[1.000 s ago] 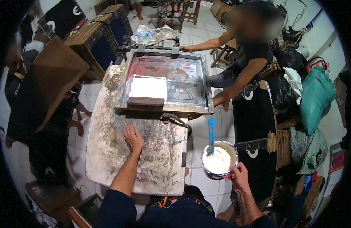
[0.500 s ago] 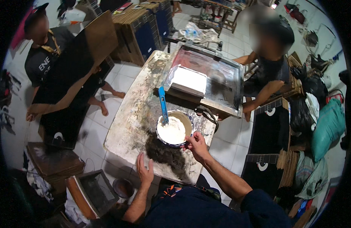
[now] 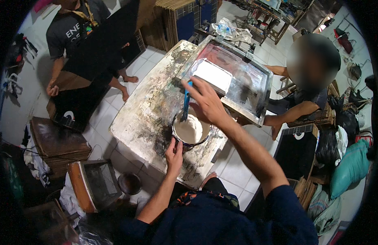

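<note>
A round bowl [image 3: 201, 139] with a dark blue and white edge stands on the stained table, holding thick white paste [image 3: 188, 130]. My left hand [image 3: 174, 158] grips its near left side, fingers and thumb at the rim. From the paste rises a long blue tool [image 3: 186, 102], leaning on the far rim; its lower end is buried. My right hand [image 3: 207, 102] is over the bowl's far side with fingers stretched around the tool's upper handle, not visibly closed on it. Beyond lies a framed printing screen [image 3: 242, 81] with a white rectangle [image 3: 212, 76] on its left part.
A co-worker [image 3: 307, 96] at the right has hands by the screen frame. Another person [image 3: 76, 36] at the left holds large black boards [image 3: 103, 49]. Below the worn table [image 3: 135, 118] sit a framed mesh box [image 3: 97, 183] and a dark bucket [image 3: 129, 183]. Stacked boards [image 3: 297, 147] stand right.
My right hand has left the bowl's rim and moved up to the blue tool. My left hand has come onto the bowl. The tool leans more upright; the view has shifted.
</note>
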Motion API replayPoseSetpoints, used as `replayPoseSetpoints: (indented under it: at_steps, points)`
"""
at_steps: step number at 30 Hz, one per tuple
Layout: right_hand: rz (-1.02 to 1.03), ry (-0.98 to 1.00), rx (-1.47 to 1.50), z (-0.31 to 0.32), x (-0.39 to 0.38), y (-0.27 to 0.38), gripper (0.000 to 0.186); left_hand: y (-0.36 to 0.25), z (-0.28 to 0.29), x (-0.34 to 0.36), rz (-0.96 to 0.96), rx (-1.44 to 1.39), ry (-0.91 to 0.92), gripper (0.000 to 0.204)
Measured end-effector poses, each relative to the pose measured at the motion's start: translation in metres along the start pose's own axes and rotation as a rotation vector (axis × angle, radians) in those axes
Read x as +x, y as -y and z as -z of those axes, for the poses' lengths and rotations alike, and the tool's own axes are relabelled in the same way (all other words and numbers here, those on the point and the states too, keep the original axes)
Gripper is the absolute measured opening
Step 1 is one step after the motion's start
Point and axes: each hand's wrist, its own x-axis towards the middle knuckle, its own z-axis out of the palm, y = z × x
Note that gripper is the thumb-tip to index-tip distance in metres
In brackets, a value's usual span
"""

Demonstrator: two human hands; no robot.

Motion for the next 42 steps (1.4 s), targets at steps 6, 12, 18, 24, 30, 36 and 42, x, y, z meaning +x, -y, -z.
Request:
replayPoseSetpoints:
  at_steps: [6,12,18,24,30,36,42]
  points:
    - [0.084,0.716,-0.475,0.017,0.055,0.014,0.017,0.002,-0.003,0.005,0.001,-0.283,-0.064,0.049]
    - [0.213,0.876,-0.44,0.047,0.037,0.043,0.018,-0.006,-0.015,0.016,0.148,-0.793,-0.098,0.021]
    - [0.208,0.788,-0.317,0.096,0.038,-0.001,0.019,-0.003,-0.03,0.019,0.002,-0.731,-0.193,0.019]
    - [0.054,0.733,-0.136,0.085,0.011,-0.055,0.034,-0.022,-0.062,0.023,-0.138,-0.71,-0.24,0.019]
    - [-0.223,0.828,0.116,0.059,-0.037,-0.111,0.044,-0.052,-0.102,0.032,-0.126,-0.488,-0.311,0.02]
    - [-0.42,0.876,0.609,0.05,-0.065,-0.153,0.049,-0.06,-0.113,0.035,-0.108,-0.479,-0.324,0.023]
    - [-0.796,1.006,0.907,0.066,-0.08,-0.18,0.045,-0.058,-0.108,0.037,-0.133,-0.479,-0.301,0.023]
